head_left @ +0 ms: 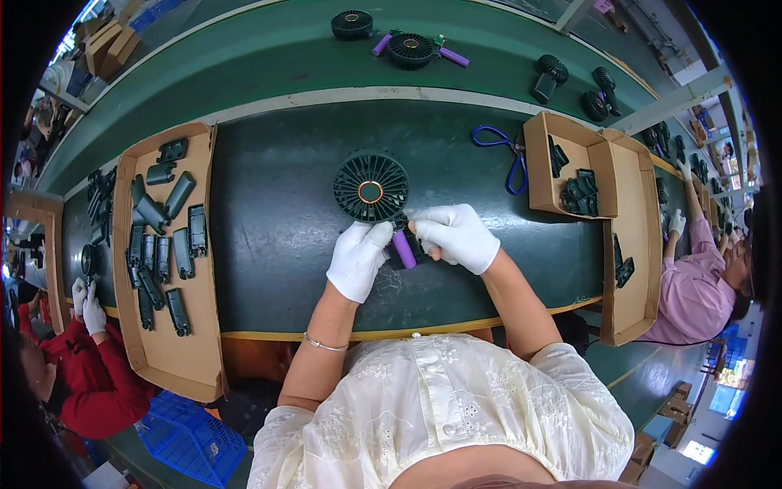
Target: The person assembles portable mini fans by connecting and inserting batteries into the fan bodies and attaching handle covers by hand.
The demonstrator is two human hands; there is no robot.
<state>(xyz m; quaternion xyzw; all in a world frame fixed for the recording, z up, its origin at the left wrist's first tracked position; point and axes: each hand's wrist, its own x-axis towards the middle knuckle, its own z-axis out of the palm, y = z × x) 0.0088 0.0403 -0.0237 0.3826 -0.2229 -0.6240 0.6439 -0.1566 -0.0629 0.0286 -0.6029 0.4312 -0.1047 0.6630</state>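
Observation:
A round dark fan head (371,186) with a copper-coloured ring lies on the green worktable in front of me. My left hand (358,259), in a white glove, is closed on the fan's lower edge. Below that edge hangs a purple cylindrical battery (402,249), beside a small circuit board (399,221). My right hand (456,236), also gloved with a bare fingertip showing, is pinched at the right of the board and battery. What its fingers hold is too small to make out. A dark part lies partly hidden behind the battery.
At left, a cardboard tray (134,326) holds several dark handle shells. At right, blue-handled pliers or scissors (513,155) lie beside a cardboard box (542,183) with dark parts, over another tray (639,301). Fans with batteries (411,50) rest on the far green belt. Co-workers sit on both sides.

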